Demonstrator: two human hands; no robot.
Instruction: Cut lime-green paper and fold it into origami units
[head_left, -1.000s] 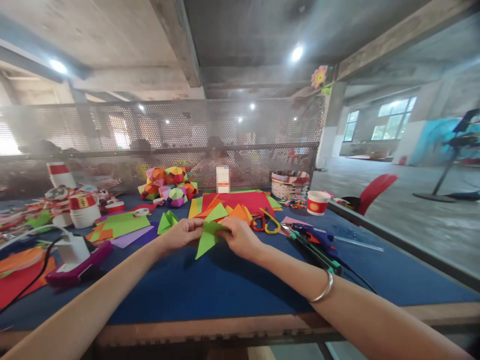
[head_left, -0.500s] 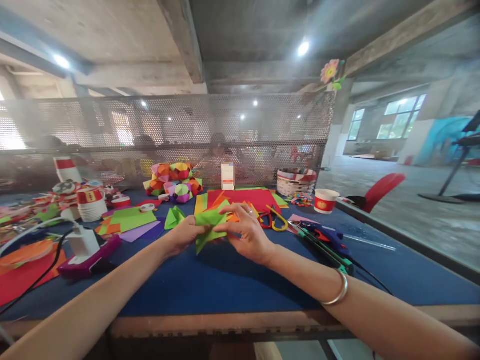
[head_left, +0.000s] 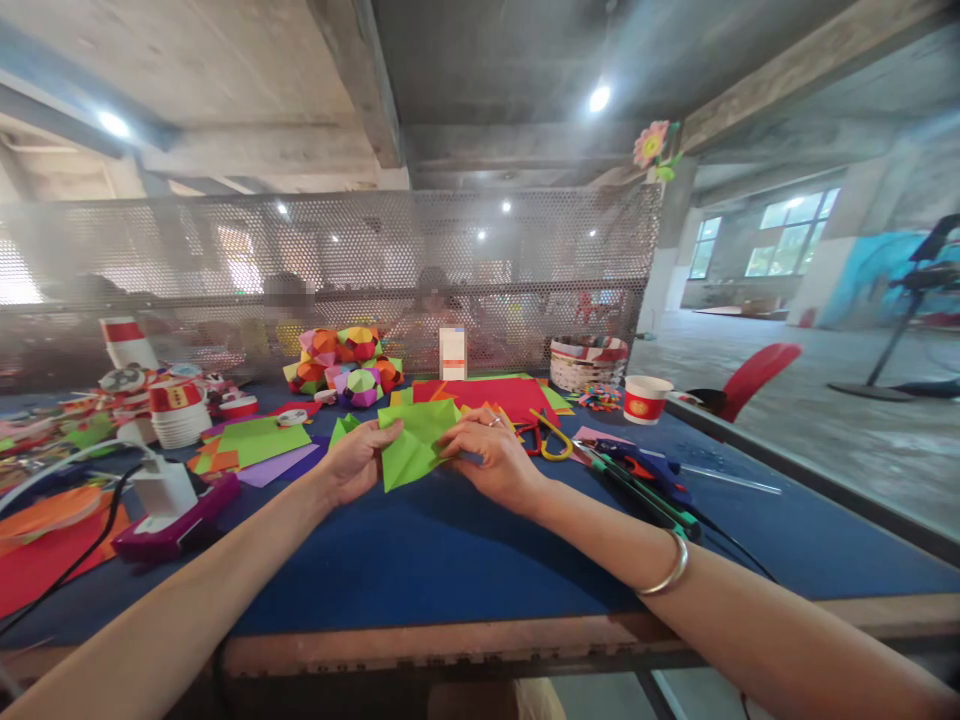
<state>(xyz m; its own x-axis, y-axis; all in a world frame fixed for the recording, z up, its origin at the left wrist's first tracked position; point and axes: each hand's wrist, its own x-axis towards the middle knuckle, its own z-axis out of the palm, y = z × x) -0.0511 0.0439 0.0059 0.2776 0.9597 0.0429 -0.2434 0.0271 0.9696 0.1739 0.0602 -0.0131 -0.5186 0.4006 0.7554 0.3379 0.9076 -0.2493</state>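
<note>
Between my two hands, above the blue table, is a creased sheet of green paper (head_left: 414, 440). My left hand (head_left: 358, 462) pinches its left edge, thumb on top. Fingers of my right hand (head_left: 491, 455) are closed on the right edge; their tips are partly hidden behind the paper. A second, folded green paper piece (head_left: 343, 428) lies just behind my left hand. Beyond the hands lies a stack of red, orange and green paper (head_left: 495, 397). Scissors (head_left: 553, 440) with red and yellow handles rest to the right of my right hand.
Left are loose coloured sheets (head_left: 262, 440), stacked paper cups (head_left: 180, 415) and a purple power strip (head_left: 169, 528). Folded paper balls (head_left: 352, 365) stand at the back. On the right are a woven basket (head_left: 589, 362), a paper cup (head_left: 646, 400), a green cutter (head_left: 637, 490) and a blue glue gun (head_left: 652, 470).
The green paper, bunched and folded half a second ago, is now spread flatter and facing me. My fingers have shifted to its left and right edges.
</note>
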